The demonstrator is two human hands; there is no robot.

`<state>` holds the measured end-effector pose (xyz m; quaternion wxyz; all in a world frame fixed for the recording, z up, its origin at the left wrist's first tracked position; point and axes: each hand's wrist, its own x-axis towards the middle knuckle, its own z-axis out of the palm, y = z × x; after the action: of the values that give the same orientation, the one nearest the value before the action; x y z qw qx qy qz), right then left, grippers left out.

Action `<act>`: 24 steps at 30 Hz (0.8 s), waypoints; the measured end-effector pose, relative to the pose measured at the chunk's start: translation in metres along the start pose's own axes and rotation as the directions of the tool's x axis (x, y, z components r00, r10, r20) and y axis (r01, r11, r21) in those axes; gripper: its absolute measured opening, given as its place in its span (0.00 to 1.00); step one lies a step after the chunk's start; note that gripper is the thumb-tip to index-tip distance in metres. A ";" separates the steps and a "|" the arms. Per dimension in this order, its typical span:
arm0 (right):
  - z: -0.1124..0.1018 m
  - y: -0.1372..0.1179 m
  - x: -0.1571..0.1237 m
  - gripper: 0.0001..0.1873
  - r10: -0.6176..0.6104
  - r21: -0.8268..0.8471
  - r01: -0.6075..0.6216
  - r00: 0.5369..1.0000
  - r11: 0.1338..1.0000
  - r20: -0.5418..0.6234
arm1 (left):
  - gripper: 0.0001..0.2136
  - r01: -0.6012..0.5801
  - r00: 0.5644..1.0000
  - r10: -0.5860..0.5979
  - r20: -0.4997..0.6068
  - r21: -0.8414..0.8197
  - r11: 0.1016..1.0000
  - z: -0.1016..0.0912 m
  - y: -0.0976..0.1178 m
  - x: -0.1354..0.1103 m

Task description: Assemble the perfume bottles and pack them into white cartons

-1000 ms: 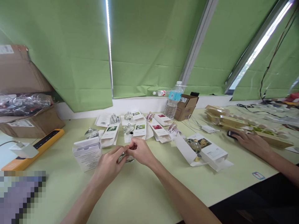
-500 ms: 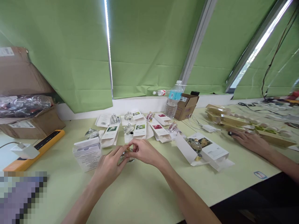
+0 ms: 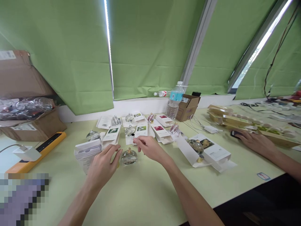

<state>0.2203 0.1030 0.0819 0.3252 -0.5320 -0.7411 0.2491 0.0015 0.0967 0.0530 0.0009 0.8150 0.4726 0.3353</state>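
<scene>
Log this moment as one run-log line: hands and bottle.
left hand: open, empty | right hand: open, empty | glass perfume bottle: upright between hands, gold top | surface: pale green table

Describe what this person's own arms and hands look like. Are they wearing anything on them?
The bare left hand and bare right hand show no gloves, rings or watch. The bare left forearm and bare right forearm have no sleeves, cables or markings in view.

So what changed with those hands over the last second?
Both hands let go of the glass bottle and moved apart, the left hand leftward, the right hand up and rightward; the bottle stands upright on the table. The white cartons and other bottles stayed put.
</scene>
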 end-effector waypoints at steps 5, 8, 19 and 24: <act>0.002 0.005 0.003 0.24 -0.034 -0.083 0.024 0.992 0.996 -0.118 | 0.13 0.076 0.992 -0.082 0.092 0.061 0.995 -0.006 0.003 0.001; 0.002 0.007 0.004 0.23 -0.037 -0.138 0.016 0.988 0.990 -0.151 | 0.13 0.126 0.976 -0.139 0.170 0.086 0.988 -0.006 0.003 0.000; 0.004 0.008 0.005 0.22 -0.078 -0.249 0.031 0.980 0.968 -0.181 | 0.16 0.188 0.898 -0.242 0.368 0.176 0.966 0.007 -0.003 -0.009; 0.004 0.009 0.005 0.23 -0.074 -0.270 0.021 0.980 0.963 -0.185 | 0.11 0.232 0.874 -0.274 0.402 0.150 0.961 0.008 -0.008 -0.006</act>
<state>0.2218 0.1110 0.0736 0.3270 -0.5746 -0.7453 0.0865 -0.0020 0.0986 0.0407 0.1066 0.7980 0.5796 0.1262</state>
